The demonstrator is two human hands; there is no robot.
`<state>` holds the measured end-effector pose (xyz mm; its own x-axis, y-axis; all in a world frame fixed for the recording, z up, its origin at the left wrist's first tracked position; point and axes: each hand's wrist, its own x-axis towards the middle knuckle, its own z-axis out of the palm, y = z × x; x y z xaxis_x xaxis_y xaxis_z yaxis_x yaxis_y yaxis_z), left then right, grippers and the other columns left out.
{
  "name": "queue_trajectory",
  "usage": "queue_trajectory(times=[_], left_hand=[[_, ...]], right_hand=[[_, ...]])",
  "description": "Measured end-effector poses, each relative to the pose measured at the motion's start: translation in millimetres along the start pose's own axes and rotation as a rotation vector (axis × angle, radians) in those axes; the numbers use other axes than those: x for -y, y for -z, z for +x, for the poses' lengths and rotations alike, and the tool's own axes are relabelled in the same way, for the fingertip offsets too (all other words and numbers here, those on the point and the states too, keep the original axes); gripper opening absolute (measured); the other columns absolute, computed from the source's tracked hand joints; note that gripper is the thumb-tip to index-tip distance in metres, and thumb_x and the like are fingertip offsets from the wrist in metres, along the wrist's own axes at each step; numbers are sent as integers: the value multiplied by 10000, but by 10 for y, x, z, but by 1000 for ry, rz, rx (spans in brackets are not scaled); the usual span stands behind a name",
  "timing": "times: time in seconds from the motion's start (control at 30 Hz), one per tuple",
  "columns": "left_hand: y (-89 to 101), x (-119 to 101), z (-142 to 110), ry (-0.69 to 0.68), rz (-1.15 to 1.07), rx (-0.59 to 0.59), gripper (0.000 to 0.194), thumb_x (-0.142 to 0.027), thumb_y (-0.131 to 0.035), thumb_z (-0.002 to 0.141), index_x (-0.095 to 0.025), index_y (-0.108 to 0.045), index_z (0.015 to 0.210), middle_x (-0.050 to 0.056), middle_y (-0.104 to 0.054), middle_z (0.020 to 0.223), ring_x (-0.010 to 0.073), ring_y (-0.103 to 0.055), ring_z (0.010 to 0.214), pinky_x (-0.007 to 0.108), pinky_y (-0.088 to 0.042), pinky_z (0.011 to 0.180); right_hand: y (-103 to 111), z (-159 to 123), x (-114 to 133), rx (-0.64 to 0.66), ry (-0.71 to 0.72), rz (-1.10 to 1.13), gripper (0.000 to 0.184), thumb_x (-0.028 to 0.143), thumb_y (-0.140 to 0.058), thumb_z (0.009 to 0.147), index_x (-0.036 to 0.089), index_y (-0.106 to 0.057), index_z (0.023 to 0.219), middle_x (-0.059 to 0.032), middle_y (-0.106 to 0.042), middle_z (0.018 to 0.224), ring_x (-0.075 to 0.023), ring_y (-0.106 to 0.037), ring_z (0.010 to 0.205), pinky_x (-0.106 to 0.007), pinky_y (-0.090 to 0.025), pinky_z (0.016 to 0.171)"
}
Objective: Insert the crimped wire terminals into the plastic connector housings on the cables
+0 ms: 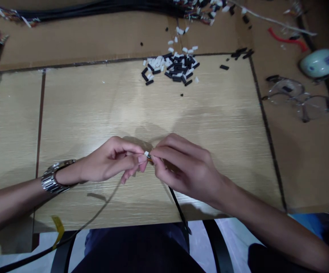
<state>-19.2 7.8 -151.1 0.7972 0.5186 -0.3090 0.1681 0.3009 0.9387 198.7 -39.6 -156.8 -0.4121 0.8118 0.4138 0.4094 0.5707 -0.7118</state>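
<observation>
My left hand (114,159) is closed, its thumb and forefinger pinching a small white sleeve (146,153). My right hand (189,163) meets it from the right, thumb and forefinger pressed together on thin coloured wires (150,160). The fingertips nearly touch and hide most of the wire ends. A black cable (177,203) runs from below my right hand over the table's front edge. Another dark cable (103,206), with a yellow tag (58,229), curves from under my left hand down to the lower left. Whether the two are one cable cannot be seen.
Beyond my hands lies a loose pile of short black and white sleeves (178,68) on the wooden table (90,113). Cardboard (76,43) borders it, bearing a bundle of black cables (96,11). Glasses (301,98) and a pale green mouse-shaped object (320,62) sit at right.
</observation>
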Motion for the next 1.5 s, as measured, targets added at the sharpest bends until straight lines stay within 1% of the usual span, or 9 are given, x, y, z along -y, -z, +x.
queue_trajectory(times=[0.3, 0.5, 0.77, 0.9, 0.97, 1.07, 1.17, 1.3, 1.5], left_hand=[[-10, -10, -3, 1, 65, 41, 210, -154, -540, 978, -147, -658, 805, -61, -558, 573, 59, -557, 479, 129, -520, 484], [6, -92, 22, 110, 28, 83, 215, -155, -537, 951, -141, -630, 757, -40, -571, 608, 63, -542, 470, 132, -503, 452], [45, -119, 30, 209, -18, 149, 265, -236, -521, 984, -122, -650, 782, -39, -533, 568, 75, -543, 458, 150, -494, 452], [37, -78, 25, 167, -28, 108, 257, -231, -518, 992, -121, -659, 807, -36, -557, 576, 77, -563, 465, 155, -509, 466], [31, -42, 17, 127, -25, 64, 261, -249, -530, 992, -123, -660, 804, -34, -563, 575, 74, -564, 463, 155, -510, 472], [27, 5, 5, 95, -21, 24, 289, -298, -551, 991, -123, -664, 790, -27, -573, 585, 69, -557, 452, 158, -511, 472], [27, 22, 2, 91, -21, 24, 307, -315, -547, 995, -123, -664, 786, -19, -584, 595, 69, -561, 453, 160, -514, 475], [24, 13, 0, 83, -33, 24, 293, -288, -538, 995, -124, -656, 783, -28, -570, 571, 68, -556, 454, 149, -509, 472], [10, 6, 7, 80, -68, 17, 244, -250, -563, 969, -126, -654, 779, -37, -561, 561, 69, -548, 451, 144, -509, 457]], right_hand=[[1, 0, -34, 66, 131, -222, 247, 69, -554, 875, 202, -579, 668, 1, -570, 671, -127, -518, 614, -272, -405, 521], [-41, -15, -47, 20, 207, -261, 286, 52, -526, 917, 193, -569, 672, 16, -502, 638, -126, -462, 591, -283, -361, 496], [-63, -24, -36, 60, 249, -250, 265, 46, -580, 923, 193, -579, 703, 11, -486, 633, -142, -473, 579, -306, -361, 494], [-74, -26, -42, 10, 153, -101, 220, 10, -575, 892, 193, -606, 773, 7, -542, 665, -131, -489, 588, -282, -408, 509], [-51, -22, -32, -9, 67, 37, 153, 46, -600, 898, 193, -636, 882, 0, -595, 722, -126, -537, 616, -263, -445, 524], [4, -11, 4, -31, -173, 264, 172, 137, -641, 916, 193, -635, 1078, -5, -644, 808, -115, -579, 622, -249, -471, 527], [49, 6, 43, -9, -391, 342, 113, 197, -675, 905, 190, -632, 1009, 16, -631, 769, -98, -552, 574, -236, -433, 486], [66, 25, 76, 32, -388, 297, 67, 153, -676, 891, 183, -630, 852, 53, -578, 684, -64, -475, 537, -209, -380, 478], [66, 19, 104, 17, -406, 325, 104, 96, -658, 876, 181, -626, 825, 71, -569, 667, -49, -445, 530, -184, -359, 475]])
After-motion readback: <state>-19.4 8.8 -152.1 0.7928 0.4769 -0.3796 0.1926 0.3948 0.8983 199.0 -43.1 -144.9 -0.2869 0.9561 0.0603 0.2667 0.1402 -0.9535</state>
